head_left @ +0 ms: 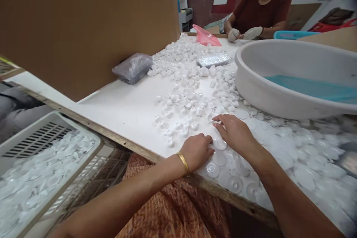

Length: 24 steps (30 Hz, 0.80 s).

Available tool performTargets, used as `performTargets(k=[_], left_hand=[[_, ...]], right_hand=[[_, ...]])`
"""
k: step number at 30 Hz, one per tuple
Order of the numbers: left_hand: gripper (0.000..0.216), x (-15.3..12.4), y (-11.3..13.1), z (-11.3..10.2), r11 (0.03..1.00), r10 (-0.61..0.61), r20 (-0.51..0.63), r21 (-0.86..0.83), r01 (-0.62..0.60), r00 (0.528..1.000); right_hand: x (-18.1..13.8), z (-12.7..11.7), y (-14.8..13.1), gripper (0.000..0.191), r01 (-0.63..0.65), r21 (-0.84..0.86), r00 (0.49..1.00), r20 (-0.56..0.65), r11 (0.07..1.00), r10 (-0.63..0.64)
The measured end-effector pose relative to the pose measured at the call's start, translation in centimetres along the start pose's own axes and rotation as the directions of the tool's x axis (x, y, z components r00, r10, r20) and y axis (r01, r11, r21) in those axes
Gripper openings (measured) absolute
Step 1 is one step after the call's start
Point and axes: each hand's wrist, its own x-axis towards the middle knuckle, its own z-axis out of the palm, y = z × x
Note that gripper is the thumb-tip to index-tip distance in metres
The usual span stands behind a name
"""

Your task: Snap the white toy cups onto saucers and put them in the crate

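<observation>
My left hand (pixel 197 152) is curled over the table's front edge, close to some flat white plastic discs (pixel 220 158). Its fingertips are bent inward, and what they hold, if anything, is hidden. My right hand (pixel 234 134) reaches in from the right, thumb and forefinger a little apart at a small white plastic cap (pixel 210 117) in the loose pile. Small white knob-like caps (pixel 184 124) lie scattered left of my hands. Larger round white discs (pixel 281 148) cover the table at the right, partly under my right forearm.
A big grey-white basin (pixel 267 100) stands at right. Brown cardboard (pixel 92 26) rises at left beside a plastic-wrapped packet (pixel 134 67). Farther back are a pink scoop (pixel 206 37) and a gloved co-worker (pixel 259 15). A white crate (pixel 95 141) of white pieces sits lower left.
</observation>
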Motion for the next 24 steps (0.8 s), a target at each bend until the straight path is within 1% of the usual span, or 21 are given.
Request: performTargets(k=[3, 5, 6, 7, 9, 10, 11, 12, 13, 14, 15, 17, 19, 24], left_hand=[[0.019, 0.4, 0.0, 0.3, 0.980, -0.065, -0.042, -0.192, 0.056, 0.997], [0.014, 0.1, -0.9, -0.4, 0.931, -0.114, -0.073, -0.356, 0.081, 0.991], [0.012, -0.3, -1.6, -1.0, 0.881, -0.149, -0.074, -0.463, 0.098, 0.986], [0.010, -0.8, -2.7, -1.8, 0.809, -0.190, -0.072, -0.576, 0.114, 0.979], [0.011, -2.0, -5.6, -3.4, 0.638, -0.309, -0.077, -0.756, 0.147, 0.948], [0.011, -2.6, -7.4, -4.2, 0.583, -0.395, -0.112, -0.798, 0.154, 0.912], [0.012, -3.1, -9.2, -5.0, 0.557, -0.489, -0.148, -0.811, 0.177, 0.860], [0.012, -3.4, -11.0, -5.5, 0.547, -0.572, -0.203, -0.816, 0.186, 0.795], [0.012, -3.7, -12.6, -6.0, 0.541, -0.621, -0.236, -0.819, 0.191, 0.747], [0.012, -3.8, -14.0, -6.3, 0.527, -0.655, -0.241, -0.825, 0.204, 0.717], [0.013, -3.7, -14.9, -6.4, 0.509, -0.673, -0.233, -0.835, 0.210, 0.702], [0.014, -3.4, -16.0, -6.3, 0.466, -0.680, -0.186, -0.857, 0.222, 0.709], [0.015, -2.9, -16.1, -6.0, 0.440, -0.674, -0.151, -0.868, 0.230, 0.723], [0.016, -2.4, -16.1, -5.7, 0.436, -0.675, -0.116, -0.860, 0.266, 0.729]], right_hand=[[-0.2, 0.5, 0.3, 0.022, 0.071, 0.034, 0.996, -0.064, 0.997, -0.069], [-0.2, 0.8, 0.4, 0.022, 0.117, 0.068, 0.988, -0.104, 0.991, -0.110], [-0.2, 0.8, 0.3, 0.022, 0.131, 0.095, 0.986, -0.113, 0.987, -0.120], [-0.3, 0.8, 0.0, 0.021, 0.135, 0.130, 0.986, -0.115, 0.982, -0.120], [-0.4, 0.8, -1.3, 0.021, 0.130, 0.211, 0.989, -0.100, 0.969, -0.111], [-0.5, 0.9, -2.2, 0.022, 0.131, 0.251, 0.990, -0.086, 0.959, -0.113], [-0.7, 0.9, -3.3, 0.022, 0.144, 0.286, 0.989, -0.075, 0.947, -0.127], [-0.8, 1.1, -4.4, 0.023, 0.173, 0.317, 0.985, -0.073, 0.933, -0.158], [-1.0, 1.3, -5.6, 0.024, 0.219, 0.338, 0.976, -0.076, 0.915, -0.205], [-1.1, 1.6, -6.6, 0.025, 0.275, 0.350, 0.961, -0.084, 0.895, -0.262], [-1.3, 2.0, -7.5, 0.026, 0.331, 0.353, 0.943, -0.094, 0.875, -0.318], [-1.6, 2.7, -8.5, 0.028, 0.413, 0.332, 0.910, -0.106, 0.848, -0.402], [-1.7, 3.3, -8.8, 0.029, 0.441, 0.303, 0.897, -0.102, 0.845, -0.431], [-1.8, 3.5, -8.0, 0.028, 0.406, 0.298, 0.912, -0.078, 0.864, -0.402]])
